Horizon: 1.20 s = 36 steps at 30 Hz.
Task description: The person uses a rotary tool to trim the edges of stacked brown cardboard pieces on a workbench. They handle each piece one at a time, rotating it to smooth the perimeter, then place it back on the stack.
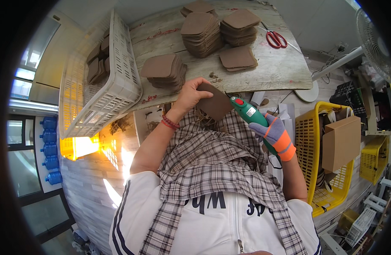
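My bare left hand (194, 94) pinches a flat brown pad (217, 103) with rounded corners by its upper left edge, thumb on top. In my right hand (275, 135), which wears a grey and orange glove, is a green handheld power tool (249, 113) with a red button. The tool's thin tip points at the pad's right edge; whether they touch I cannot tell. Both hands are over my lap at the table's near edge. Beyond them on the worn wooden table (284, 68) stand stacks of similar brown pads (200, 36), one low stack (238, 58) nearest the tool.
Red-handled scissors (276, 39) lie at the table's right. A white plastic crate (123, 80) holding brown pads stands at the left. To my right is a yellow basket (311, 159) with a cardboard box (340, 143). A fan (376, 46) stands at the far right.
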Each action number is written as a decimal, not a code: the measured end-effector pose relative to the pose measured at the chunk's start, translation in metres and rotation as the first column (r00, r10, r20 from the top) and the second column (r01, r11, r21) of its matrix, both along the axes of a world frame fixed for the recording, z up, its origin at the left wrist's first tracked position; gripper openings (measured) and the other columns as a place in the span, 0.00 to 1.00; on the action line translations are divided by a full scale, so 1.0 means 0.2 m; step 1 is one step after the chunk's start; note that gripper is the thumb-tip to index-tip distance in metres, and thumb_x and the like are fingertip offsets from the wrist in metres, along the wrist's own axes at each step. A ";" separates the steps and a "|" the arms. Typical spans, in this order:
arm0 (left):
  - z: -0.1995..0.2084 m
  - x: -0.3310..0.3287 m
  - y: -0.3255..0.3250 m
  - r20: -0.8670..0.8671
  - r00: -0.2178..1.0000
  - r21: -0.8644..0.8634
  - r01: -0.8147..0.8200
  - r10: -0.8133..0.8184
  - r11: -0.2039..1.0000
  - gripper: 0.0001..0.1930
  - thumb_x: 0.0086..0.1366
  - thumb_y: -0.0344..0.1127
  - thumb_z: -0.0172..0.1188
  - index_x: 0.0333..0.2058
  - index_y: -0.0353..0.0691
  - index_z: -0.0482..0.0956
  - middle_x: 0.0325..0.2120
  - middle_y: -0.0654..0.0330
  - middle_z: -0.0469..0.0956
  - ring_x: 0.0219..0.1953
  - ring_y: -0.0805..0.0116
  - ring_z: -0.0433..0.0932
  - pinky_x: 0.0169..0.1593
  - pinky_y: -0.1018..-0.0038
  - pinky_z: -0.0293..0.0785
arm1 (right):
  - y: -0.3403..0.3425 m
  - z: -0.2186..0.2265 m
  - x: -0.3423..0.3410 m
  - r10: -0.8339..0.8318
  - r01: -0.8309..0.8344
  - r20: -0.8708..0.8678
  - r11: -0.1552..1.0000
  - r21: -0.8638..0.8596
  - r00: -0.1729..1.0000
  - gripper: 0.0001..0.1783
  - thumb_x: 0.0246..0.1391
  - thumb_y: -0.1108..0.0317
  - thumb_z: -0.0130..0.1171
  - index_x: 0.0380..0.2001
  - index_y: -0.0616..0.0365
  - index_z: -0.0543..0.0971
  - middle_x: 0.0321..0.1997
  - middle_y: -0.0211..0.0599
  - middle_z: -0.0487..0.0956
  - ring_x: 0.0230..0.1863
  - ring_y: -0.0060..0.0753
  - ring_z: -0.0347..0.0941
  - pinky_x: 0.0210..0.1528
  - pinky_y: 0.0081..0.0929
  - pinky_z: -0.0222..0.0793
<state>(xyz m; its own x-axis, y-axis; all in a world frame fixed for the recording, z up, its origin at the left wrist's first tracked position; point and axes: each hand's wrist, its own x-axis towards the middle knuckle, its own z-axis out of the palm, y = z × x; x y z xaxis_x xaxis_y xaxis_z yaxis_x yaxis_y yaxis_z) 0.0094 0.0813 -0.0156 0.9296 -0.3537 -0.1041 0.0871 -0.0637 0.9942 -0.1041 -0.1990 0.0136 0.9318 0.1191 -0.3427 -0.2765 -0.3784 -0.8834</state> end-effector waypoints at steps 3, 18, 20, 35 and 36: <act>0.00 0.00 -0.01 0.021 0.998 0.064 0.061 -0.062 0.996 0.10 0.51 0.23 0.63 0.34 0.37 0.76 0.29 0.66 0.78 0.32 0.79 0.75 0.37 0.80 0.73 | 0.01 0.03 0.01 0.015 -0.016 -0.065 1.000 -0.025 0.998 0.25 0.45 0.53 0.69 0.39 0.61 0.77 0.21 0.28 0.76 0.21 0.14 0.70 0.24 0.15 0.65; 0.07 -0.01 -0.05 -0.017 0.954 0.116 0.298 -0.298 0.948 0.32 0.49 0.18 0.60 0.56 0.40 0.65 0.32 0.64 0.77 0.35 0.80 0.74 0.41 0.81 0.70 | 0.11 0.08 0.09 0.060 -0.050 -0.080 0.991 0.125 0.995 0.23 0.47 0.57 0.68 0.39 0.63 0.76 0.23 0.26 0.75 0.22 0.13 0.68 0.23 0.14 0.64; 0.08 -0.01 -0.05 0.012 0.952 0.142 0.301 -0.306 0.943 0.37 0.49 0.17 0.59 0.60 0.41 0.61 0.32 0.63 0.78 0.35 0.79 0.74 0.42 0.81 0.71 | 0.15 0.08 0.10 0.043 -0.036 -0.042 0.987 0.157 0.998 0.23 0.46 0.57 0.68 0.40 0.63 0.76 0.22 0.25 0.74 0.21 0.13 0.67 0.23 0.14 0.63; 0.15 0.00 0.11 -0.026 0.998 -0.059 0.062 -0.063 0.996 0.42 0.51 0.18 0.61 0.64 0.43 0.53 0.32 0.61 0.79 0.35 0.77 0.76 0.42 0.80 0.73 | 0.08 0.01 0.03 0.025 -0.022 -0.033 0.994 0.111 0.999 0.26 0.45 0.57 0.70 0.42 0.63 0.76 0.25 0.28 0.77 0.25 0.13 0.72 0.27 0.14 0.68; 0.14 -0.01 0.10 -0.016 0.998 -0.052 0.065 -0.066 0.997 0.42 0.51 0.17 0.60 0.64 0.43 0.54 0.32 0.61 0.79 0.35 0.77 0.76 0.42 0.80 0.73 | 0.09 0.02 0.04 0.030 -0.025 -0.040 0.991 0.128 0.999 0.26 0.45 0.57 0.70 0.42 0.63 0.76 0.25 0.28 0.77 0.25 0.13 0.72 0.27 0.13 0.68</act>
<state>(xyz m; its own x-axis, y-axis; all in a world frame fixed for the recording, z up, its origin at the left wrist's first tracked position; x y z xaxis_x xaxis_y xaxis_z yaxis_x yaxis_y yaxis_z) 0.0080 0.1021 0.0131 0.9026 -0.4188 -0.1001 0.1016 -0.0189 0.9946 -0.0968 -0.1809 0.0186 0.9130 0.1897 -0.3612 -0.3048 -0.2712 -0.9130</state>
